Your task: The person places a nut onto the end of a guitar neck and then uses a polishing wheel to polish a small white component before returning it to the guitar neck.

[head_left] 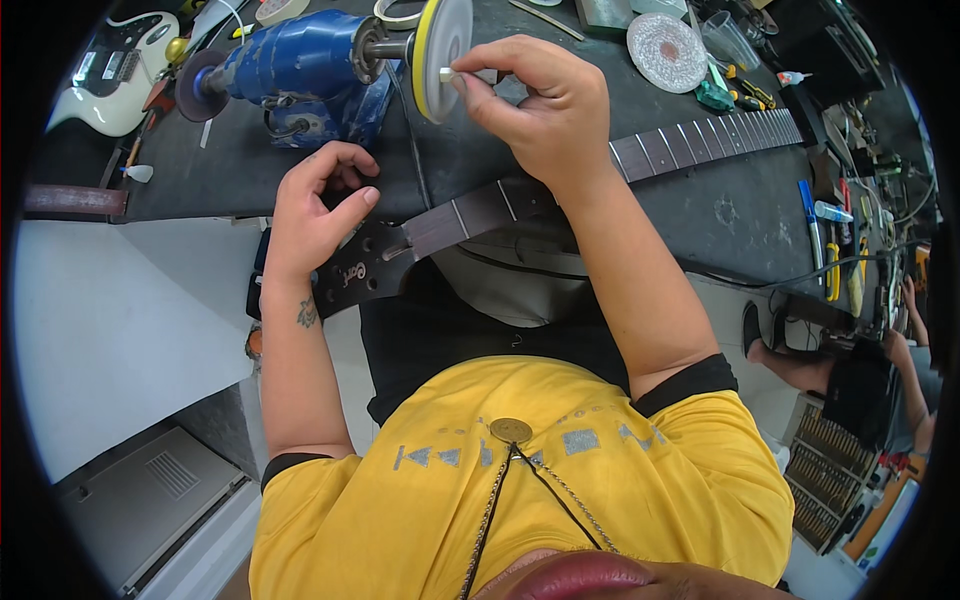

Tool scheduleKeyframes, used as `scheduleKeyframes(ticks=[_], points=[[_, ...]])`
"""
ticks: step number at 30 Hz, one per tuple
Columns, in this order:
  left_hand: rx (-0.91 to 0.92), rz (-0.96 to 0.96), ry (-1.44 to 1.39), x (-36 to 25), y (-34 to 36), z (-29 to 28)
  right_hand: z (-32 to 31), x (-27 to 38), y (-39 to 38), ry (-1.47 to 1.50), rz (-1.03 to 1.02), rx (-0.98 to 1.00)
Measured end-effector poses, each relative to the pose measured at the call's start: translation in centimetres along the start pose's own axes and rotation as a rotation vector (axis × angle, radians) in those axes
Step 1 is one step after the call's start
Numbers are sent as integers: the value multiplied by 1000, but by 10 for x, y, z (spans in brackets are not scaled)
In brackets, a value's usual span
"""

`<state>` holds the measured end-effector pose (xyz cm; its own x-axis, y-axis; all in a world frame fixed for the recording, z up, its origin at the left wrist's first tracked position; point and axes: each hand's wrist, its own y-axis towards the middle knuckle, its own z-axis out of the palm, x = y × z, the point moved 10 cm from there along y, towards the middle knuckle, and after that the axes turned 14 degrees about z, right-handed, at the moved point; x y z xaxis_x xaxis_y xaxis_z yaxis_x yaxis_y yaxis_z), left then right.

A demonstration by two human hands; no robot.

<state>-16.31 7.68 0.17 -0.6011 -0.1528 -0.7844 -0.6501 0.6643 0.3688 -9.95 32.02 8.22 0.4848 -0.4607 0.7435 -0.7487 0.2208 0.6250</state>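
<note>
My right hand [545, 105] pinches a small white piece [446, 75] between thumb and forefinger. The piece is at the face of a pale grey disc [455, 40] with a yellow rim; I cannot tell whether the two touch. That disc is mounted on the shaft of a blue bench grinder [300, 60]. My left hand [325, 205] is empty, its fingers loosely bent and the thumb apart, just above the dark headstock [365, 270] of a guitar neck. The fretted neck [680, 148] runs along the bench's near edge, passing under my right forearm.
A white guitar body [120, 75] lies at the far left of the dark bench [730, 215]. Toward the back right are a round speckled disc [667, 52] and screwdrivers. Pens and a yellow cutter [832, 270] lie at right. Another person's leg [790, 368] shows at lower right.
</note>
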Motion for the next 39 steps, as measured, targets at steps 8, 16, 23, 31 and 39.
scheduleKeyframes(ticks=[8, 16, 23, 31, 39], points=[[2, 1, 6, -2, 1, 1, -1, -6, 3, 20, 19, -20], [3, -1, 7, -3, 1, 0, -1, -1, 0, 17, 22, 2], [2, 4, 6, 0, 0, 0, 1, 6, -3, 16, -18, 14], [1, 0, 12, -1, 1, 1, 2, 6, -5, 48, -41, 4], [6, 7, 26, -1, 1, 0, 3, 7, -6, 58, -69, -2]])
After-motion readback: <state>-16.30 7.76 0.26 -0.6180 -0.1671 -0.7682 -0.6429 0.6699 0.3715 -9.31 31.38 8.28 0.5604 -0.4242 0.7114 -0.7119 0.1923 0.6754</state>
